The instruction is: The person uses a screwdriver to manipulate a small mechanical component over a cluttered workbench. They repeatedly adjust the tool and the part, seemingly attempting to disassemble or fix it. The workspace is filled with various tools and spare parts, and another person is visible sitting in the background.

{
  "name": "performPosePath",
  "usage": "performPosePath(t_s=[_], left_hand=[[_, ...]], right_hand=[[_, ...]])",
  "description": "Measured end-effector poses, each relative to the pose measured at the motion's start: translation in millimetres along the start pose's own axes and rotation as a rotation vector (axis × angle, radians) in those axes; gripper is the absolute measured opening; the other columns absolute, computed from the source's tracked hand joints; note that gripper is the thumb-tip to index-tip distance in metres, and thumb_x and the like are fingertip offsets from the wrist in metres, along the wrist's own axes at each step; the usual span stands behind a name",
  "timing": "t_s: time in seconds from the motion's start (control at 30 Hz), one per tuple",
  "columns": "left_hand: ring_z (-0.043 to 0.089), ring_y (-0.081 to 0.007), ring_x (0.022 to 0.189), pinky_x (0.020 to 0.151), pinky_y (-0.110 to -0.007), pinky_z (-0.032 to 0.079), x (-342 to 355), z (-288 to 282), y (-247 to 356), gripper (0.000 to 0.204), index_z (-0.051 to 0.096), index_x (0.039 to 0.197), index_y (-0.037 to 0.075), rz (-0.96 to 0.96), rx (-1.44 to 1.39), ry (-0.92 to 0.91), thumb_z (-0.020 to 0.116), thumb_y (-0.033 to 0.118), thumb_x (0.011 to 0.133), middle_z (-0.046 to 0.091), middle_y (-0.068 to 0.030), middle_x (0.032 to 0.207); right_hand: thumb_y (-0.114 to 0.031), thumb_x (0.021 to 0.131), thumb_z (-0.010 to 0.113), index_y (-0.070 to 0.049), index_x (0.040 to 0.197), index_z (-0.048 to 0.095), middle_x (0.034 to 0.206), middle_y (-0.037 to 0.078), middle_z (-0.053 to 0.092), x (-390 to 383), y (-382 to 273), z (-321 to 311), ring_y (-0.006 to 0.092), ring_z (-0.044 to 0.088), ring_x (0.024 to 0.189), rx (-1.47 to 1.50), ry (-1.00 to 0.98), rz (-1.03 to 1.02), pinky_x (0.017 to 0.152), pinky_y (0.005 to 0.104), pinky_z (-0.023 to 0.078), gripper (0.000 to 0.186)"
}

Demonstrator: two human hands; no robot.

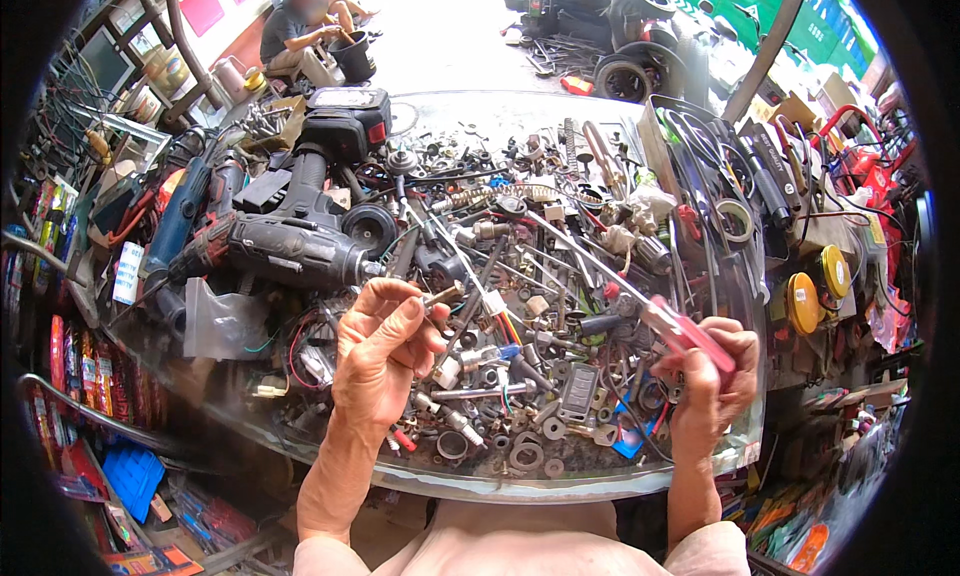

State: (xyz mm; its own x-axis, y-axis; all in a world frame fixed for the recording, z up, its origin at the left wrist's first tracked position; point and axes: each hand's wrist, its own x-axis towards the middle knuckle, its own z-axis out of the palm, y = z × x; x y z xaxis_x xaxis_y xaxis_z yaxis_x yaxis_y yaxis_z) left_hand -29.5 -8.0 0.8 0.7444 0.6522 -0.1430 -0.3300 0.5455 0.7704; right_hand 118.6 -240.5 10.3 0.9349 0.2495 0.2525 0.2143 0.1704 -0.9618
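Observation:
Over a glass-topped bench heaped with loose screws, washers and fittings, my left hand [385, 346] grips a short metal piece [440, 296], like a bolt or pin, between thumb and fingers. My right hand [705, 381] is closed round the red handle of a screwdriver [690, 333]; its long shaft points up and left across the pile. To the left of my left hand lie black power drills [300, 241] and a clear plastic bag [220, 316]. A grey metal part with slots [578, 393] lies between my hands, among several rings.
A long tray of tools and cables [700, 176] runs along the bench's right side, beside yellow round tins [830, 276]. Racks of packaged goods [75, 356] crowd the left. Beyond the bench a seated person [295, 46] is beside a black bucket [352, 56]; dark wheels [625, 71] stand opposite.

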Motion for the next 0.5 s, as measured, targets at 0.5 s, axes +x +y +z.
performPosePath(t_s=[0.5], left_hand=[[0.064, -0.014, 0.061, 0.047, -0.021, 0.048, -5.0, 0.7, 0.3, 0.017, 0.058, 0.1, 0.001, -0.129, 0.102, -0.074, 0.063, 0.004, 0.084, 0.067, -0.0171, 0.087]], right_hand=[[-0.003, 0.061, 0.072, -0.004, 0.084, 0.057, 0.077, 0.01, 0.059, -9.0, 15.2, 13.3, 0.0204, 0.06, 0.058, -0.667, -0.438, -0.329, 0.049, 0.029, 0.049, 0.028]])
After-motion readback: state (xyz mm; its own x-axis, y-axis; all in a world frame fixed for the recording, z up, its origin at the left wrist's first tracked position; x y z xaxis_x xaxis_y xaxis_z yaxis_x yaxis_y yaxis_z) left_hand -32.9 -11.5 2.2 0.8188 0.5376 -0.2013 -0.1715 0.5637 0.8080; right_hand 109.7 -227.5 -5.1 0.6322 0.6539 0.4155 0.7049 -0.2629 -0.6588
